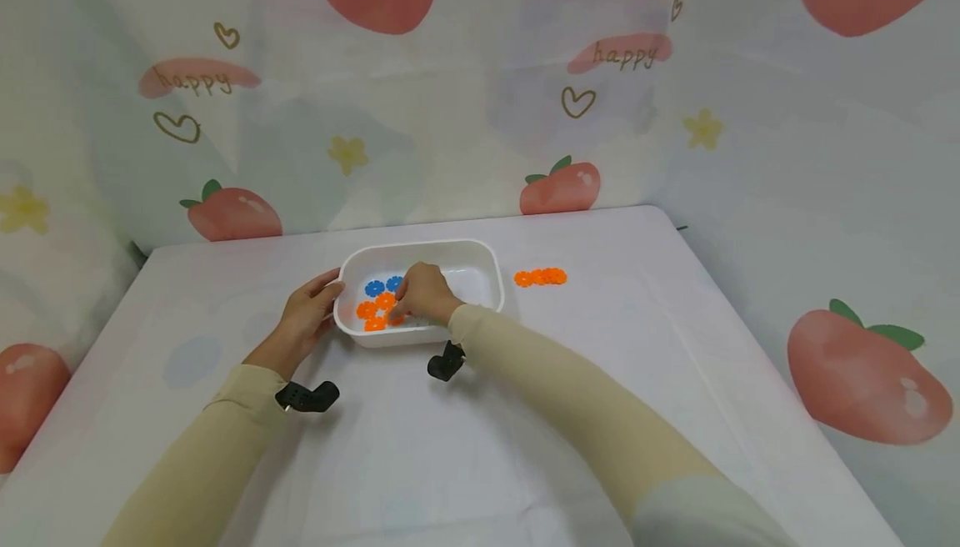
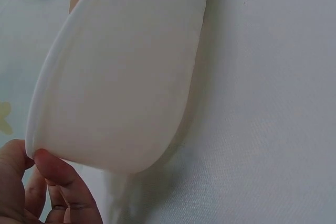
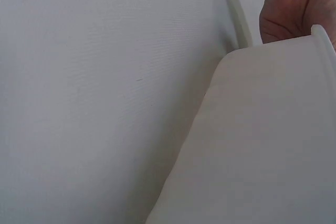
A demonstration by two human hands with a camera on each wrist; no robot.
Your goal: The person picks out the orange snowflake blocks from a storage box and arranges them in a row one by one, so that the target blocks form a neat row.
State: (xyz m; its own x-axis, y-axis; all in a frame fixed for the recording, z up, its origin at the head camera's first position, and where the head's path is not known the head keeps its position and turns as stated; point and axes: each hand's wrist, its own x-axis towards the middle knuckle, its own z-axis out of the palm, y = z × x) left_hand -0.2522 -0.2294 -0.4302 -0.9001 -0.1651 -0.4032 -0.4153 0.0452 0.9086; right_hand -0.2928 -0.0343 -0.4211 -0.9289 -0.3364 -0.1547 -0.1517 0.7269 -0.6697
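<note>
A white plastic basin point(image 1: 491, 276) stands on the table, with blue snowflake-shaped pieces point(image 1: 374, 288) and several orange snowflake-shaped pieces point(image 1: 366, 310) in its left part. At the basin's left end my left hand point(image 1: 309, 311) pinches the rim between thumb and fingers; the left wrist view shows the thumb point(image 2: 63, 174) against the outer wall. My right hand point(image 1: 426, 293) reaches over the near rim into the basin, fingers pointing down at the orange pieces. Its fingertips are partly hidden, so whether they hold a piece cannot be made out.
To the right of the basin, a short row of overlapping orange snowflake-shaped pieces point(image 1: 542, 277) lies on the white-covered table point(image 1: 420, 447). A printed cloth backdrop point(image 1: 442, 113) rises behind the table's far edge. Each wrist wears a small black device point(image 1: 307, 397).
</note>
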